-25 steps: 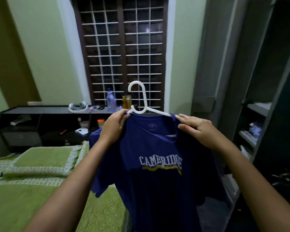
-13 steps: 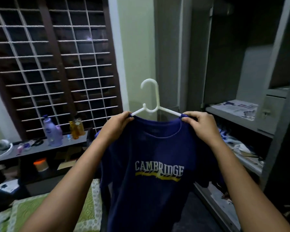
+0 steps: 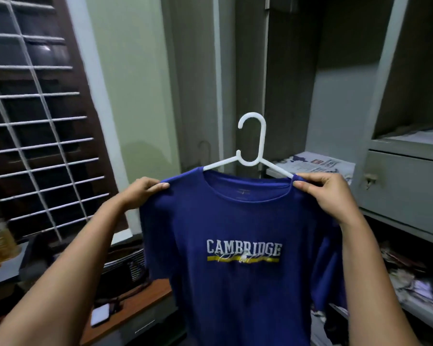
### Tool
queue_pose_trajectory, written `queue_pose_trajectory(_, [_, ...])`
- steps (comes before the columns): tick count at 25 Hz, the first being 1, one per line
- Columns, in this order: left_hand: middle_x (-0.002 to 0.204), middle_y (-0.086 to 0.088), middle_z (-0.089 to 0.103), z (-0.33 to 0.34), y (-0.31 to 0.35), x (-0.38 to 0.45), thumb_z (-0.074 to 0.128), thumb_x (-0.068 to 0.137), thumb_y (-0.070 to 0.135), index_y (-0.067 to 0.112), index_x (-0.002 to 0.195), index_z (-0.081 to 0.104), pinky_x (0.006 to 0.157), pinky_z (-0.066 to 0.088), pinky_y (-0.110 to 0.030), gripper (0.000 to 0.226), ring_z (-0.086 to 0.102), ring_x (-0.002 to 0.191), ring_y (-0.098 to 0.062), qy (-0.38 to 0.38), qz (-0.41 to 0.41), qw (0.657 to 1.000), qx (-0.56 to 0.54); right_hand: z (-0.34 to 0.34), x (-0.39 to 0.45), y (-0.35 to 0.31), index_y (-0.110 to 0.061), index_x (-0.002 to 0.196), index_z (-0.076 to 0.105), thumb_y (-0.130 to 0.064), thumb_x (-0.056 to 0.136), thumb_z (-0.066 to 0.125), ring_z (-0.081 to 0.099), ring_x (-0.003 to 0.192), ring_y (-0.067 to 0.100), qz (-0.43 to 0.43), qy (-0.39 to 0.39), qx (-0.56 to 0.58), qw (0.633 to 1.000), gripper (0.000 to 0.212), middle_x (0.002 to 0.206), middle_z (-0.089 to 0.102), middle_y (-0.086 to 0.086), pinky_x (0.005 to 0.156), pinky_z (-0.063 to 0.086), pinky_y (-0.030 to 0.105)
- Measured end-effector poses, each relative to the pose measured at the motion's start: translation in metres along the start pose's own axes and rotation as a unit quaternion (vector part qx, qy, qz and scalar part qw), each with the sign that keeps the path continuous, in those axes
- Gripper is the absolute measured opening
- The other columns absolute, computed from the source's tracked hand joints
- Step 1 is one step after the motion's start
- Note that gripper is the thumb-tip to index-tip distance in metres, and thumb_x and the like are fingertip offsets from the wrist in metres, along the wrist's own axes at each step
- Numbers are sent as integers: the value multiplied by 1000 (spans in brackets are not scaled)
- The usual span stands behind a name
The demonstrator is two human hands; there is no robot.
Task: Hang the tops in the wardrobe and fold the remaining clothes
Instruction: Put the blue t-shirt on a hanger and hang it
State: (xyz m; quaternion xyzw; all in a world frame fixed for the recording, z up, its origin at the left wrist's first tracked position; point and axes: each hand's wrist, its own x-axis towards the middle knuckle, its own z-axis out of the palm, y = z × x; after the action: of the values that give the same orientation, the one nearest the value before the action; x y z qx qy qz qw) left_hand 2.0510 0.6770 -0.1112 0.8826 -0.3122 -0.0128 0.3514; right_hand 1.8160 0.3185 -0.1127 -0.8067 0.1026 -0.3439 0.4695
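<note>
We find our left hand (image 3: 141, 192) at nine o'clock of the garment, fingers curled over and pinching the left shoulder seam of the blue Cambridge T-shirt (image 3: 243, 248). The shirt hangs front-on between both hands, already dressed on a white plastic hanger (image 3: 251, 156) whose long axis runs side to side, from nine to three o'clock, with the hook standing upright at twelve o'clock, its open end turned toward nine. Our right hand (image 3: 328, 196), at three o'clock, pinches the right shoulder where the hanger arm enters the collar. The open wardrobe (image 3: 335, 96) lies ahead and toward one to two o'clock, so we judge the right hand the nearer to it. No hanging rail is visible within; we cannot tell its place. The hook must rise toward the dark upper compartment, in our judgement.
</note>
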Motion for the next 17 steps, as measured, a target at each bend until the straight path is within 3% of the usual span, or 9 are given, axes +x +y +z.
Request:
queue_pose_trajectory(2, [68, -6, 49, 10, 6, 47, 38, 90, 49, -3, 71, 60, 63, 34, -30, 60, 41, 69, -14, -14, 18, 1000, 16, -14, 15, 16, -35, 88, 72, -15, 79, 76, 63, 88, 0, 23, 12, -14, 1000, 23, 88, 70, -18, 89, 46, 23])
queue_pose_trajectory(5, [61, -4, 38, 36, 30, 108, 38, 84, 55, 14, 59, 43, 63, 30, -32, 49, 35, 63, -17, -32, 53, 997, 35, -40, 27, 36, -35, 88, 73, -20, 78, 77, 63, 88, -4, 66, 45, -40, 996, 19, 87, 70, -21, 86, 46, 20])
queue_pose_trajectory(7, [67, -8, 56, 59, 55, 147, 42, 91, 54, 17, 64, 52, 69, 35, -35, 47, 52, 70, -27, 15, 62, 988, 143, -50, 35, 43, -28, 96, 75, -18, 79, 76, 61, 80, -11, 76, 68, -51, 993, 19, 79, 69, -26, 82, 46, 15])
queue_pose_trajectory(8, [84, -10, 66, 77, 75, 166, 40, 96, 51, 19, 77, 61, 77, 38, -38, 43, 60, 87, -31, 56, 89, 977, 185, -52, 41, 45, -26, 98, 74, -17, 80, 75, 59, 76, -14, 75, 84, -62, 992, 20, 75, 68, -28, 80, 46, 14])
queue_pose_trajectory(10, [104, 1, 68, 119, 130, 188, 31, 99, 51, 26, 102, 64, 90, 41, -40, 41, 60, 104, -23, 57, 223, 968, 100, -54, 53, 47, -28, 96, 74, -16, 81, 74, 58, 73, -14, 71, 111, -93, 987, 20, 75, 69, -25, 79, 46, 15])
queue_pose_trajectory(12, [89, 10, 65, 161, 184, 197, 36, 96, 49, 27, 101, 59, 83, 45, -33, 32, 62, 89, -15, -45, 373, 926, -22, -64, 65, 49, -25, 97, 75, -16, 80, 75, 60, 78, -6, 81, 144, -133, 977, 19, 87, 73, -15, 82, 47, 21])
queue_pose_trajectory(13, [82, 9, 62, 181, 203, 204, 42, 98, 38, 22, 97, 58, 75, 43, -28, 22, 61, 81, -16, -76, 428, 899, -49, -70, 69, 48, -22, 98, 76, -16, 81, 75, 61, 81, -4, 94, 177, -156, 967, 18, 92, 73, -10, 83, 47, 22])
queue_pose_trajectory(15, [80, 7, 56, 212, 224, 228, 45, 98, 12, 11, 92, 56, 66, 33, -25, 13, 54, 74, -21, -64, 487, 867, -77, -76, 71, 47, -19, 99, 76, -15, 82, 73, 63, 85, 1, 92, 252, -223, 937, 18, 95, 72, -8, 83, 47, 22])
queue_pose_trajectory(17, [82, 6, 53, 229, 243, 253, 44, 98, 7, 8, 92, 56, 66, 28, -24, 13, 46, 73, -19, -39, 505, 856, -99, -74, 70, 47, -14, 104, 74, -11, 81, 71, 66, 93, 16, 20, 315, -381, 869, 23, 99, 72, -3, 87, 48, 30])
